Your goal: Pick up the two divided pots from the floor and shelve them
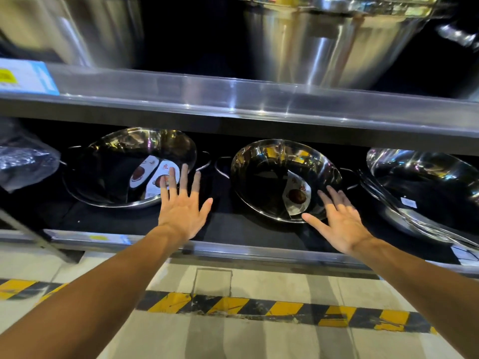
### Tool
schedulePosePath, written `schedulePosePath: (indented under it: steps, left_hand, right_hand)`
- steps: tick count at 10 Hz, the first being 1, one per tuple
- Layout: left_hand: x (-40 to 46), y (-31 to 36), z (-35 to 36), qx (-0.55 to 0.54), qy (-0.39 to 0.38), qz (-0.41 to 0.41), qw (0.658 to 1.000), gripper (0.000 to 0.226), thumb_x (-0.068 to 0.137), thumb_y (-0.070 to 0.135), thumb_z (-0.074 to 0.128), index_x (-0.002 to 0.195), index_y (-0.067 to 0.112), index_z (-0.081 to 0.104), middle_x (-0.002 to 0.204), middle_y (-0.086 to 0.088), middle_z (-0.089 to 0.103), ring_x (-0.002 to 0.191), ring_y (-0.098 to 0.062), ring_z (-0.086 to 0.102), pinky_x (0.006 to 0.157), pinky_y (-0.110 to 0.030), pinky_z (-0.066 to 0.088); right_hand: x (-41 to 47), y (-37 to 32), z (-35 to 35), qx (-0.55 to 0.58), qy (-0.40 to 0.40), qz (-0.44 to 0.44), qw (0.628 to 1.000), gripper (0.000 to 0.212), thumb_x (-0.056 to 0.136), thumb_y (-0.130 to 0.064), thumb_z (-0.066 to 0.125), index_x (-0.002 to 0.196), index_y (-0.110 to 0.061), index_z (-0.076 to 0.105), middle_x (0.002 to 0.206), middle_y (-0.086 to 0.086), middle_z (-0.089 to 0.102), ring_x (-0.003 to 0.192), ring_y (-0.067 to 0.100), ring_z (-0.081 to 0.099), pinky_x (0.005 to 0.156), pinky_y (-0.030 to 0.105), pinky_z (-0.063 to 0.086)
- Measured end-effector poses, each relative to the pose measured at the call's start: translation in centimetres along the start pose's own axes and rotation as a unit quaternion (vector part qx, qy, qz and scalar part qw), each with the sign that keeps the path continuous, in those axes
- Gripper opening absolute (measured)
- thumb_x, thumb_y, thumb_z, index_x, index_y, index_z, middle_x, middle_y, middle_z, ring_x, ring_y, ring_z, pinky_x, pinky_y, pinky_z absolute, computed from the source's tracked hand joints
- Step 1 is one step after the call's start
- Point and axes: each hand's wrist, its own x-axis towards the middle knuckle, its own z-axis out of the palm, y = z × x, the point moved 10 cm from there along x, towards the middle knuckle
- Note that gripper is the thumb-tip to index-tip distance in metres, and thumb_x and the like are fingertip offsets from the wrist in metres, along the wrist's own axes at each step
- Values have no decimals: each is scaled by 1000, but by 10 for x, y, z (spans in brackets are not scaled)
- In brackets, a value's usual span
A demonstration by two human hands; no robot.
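Two shiny steel divided pots rest tilted on the black lower shelf (233, 229). The left divided pot (108, 164) has a centre partition and paper labels inside. The right divided pot (261, 172) also shows a divider and a label. My left hand (182, 208) is spread flat with fingers apart, just in front of the left pot's right rim. My right hand (337, 218) is spread too, its fingers over the right pot's front rim. Neither hand holds anything.
A stack of steel pans (425, 187) leans at the right of the same shelf. Plastic-wrapped goods (23, 156) sit at its left. The upper shelf (233, 99) carries large steel basins (324, 42). Yellow-black hazard tape (259, 309) crosses the floor below.
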Motion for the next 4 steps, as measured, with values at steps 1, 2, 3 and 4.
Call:
schedulePosePath:
  steps: [1,2,3,4]
  left_hand:
    - [-14,-39,18,2,-41,-48,998,76,95,61,6,153,17,-18,162,-16,-17,148,-42,-15,119,-58,-4]
    - [-20,-55,29,9,-67,-30,997,75,94,61,5,148,20,-29,163,-13,-17,149,-41,-8,120,-57,0]
    - [-20,-55,28,0,-78,-19,997,75,95,61,7,148,21,-27,163,-12,-17,150,-39,-8,119,-57,-2]
    - [-19,-51,15,-6,-40,-16,999,75,95,59,9,154,20,-15,164,-11,-11,150,-37,-10,119,-58,-4]
  right_hand:
    - [1,-18,15,1,-16,9,1000,90,87,-78,26,155,-18,31,168,0,-7,153,23,-11,124,44,5]
    - [1,-26,19,12,-21,22,999,100,81,-81,17,158,-19,21,168,2,-5,153,24,-12,124,43,3]
    - [-1,-30,15,-17,-2,21,1000,99,81,-83,13,160,-22,13,168,0,1,154,24,-7,124,44,7]
    - [-7,-34,-2,-30,70,24,997,90,87,-79,18,158,-22,23,166,1,17,153,26,7,122,45,13]
